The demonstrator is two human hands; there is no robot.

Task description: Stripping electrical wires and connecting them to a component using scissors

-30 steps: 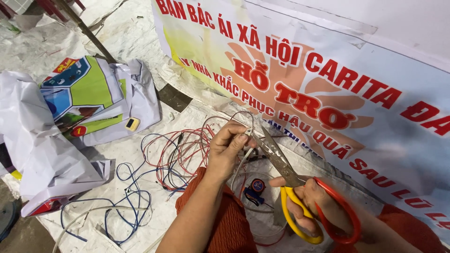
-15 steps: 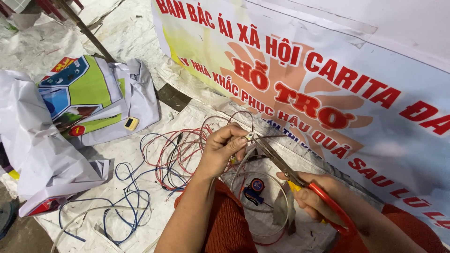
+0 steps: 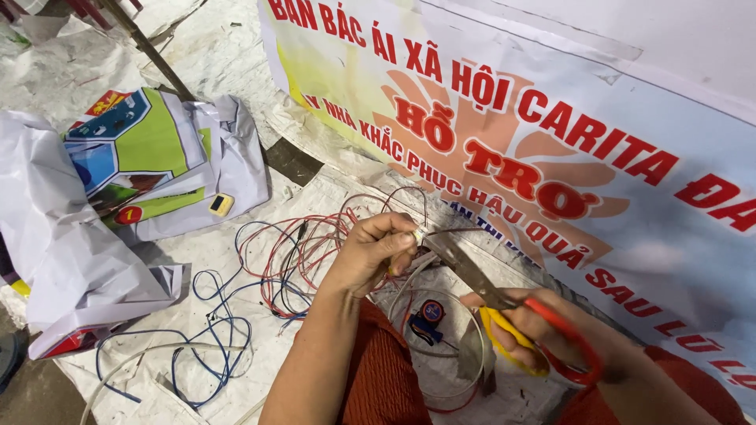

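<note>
scissors [image 3: 504, 311] with one red handle and one yellow handle sit in the right hand [image 3: 543, 330]. fingers [image 3: 524, 323] go through the handle loops and curl tight around them. the grey blades point up and to the left, and the tips reach the other hand. the blades look nearly closed at the tips.

the left hand [image 3: 374, 252] is just above the person's lap. its thumb and fingers are pressed together, pinching the end of a thin wire [image 3: 415, 236] right where the blade tips are. the pinched end is pale, and i cannot tell how much of it sticks out.

red wires [image 3: 315, 244] lie in loose loops on the white sheet [image 3: 197, 260] on the ground, just left of the left hand. blue wires [image 3: 213, 330] curl in bigger loops nearer the bottom left. a white cable [image 3: 134, 358] runs along the bottom left edge.

a small roll of tape [image 3: 431, 312], red and dark, lies below the hands, near the person's orange-red clothes [image 3: 378, 378]. a thin ring of wire goes around it.

a big banner [image 3: 551, 142] with red letters and an orange picture stands up behind the hands and fills the right side.

a folded printed sheet [image 3: 142, 157] with green, blue and white patches lies at the left, well apart from the hands. a small yellow thing [image 3: 220, 205] sits on its edge.
</note>
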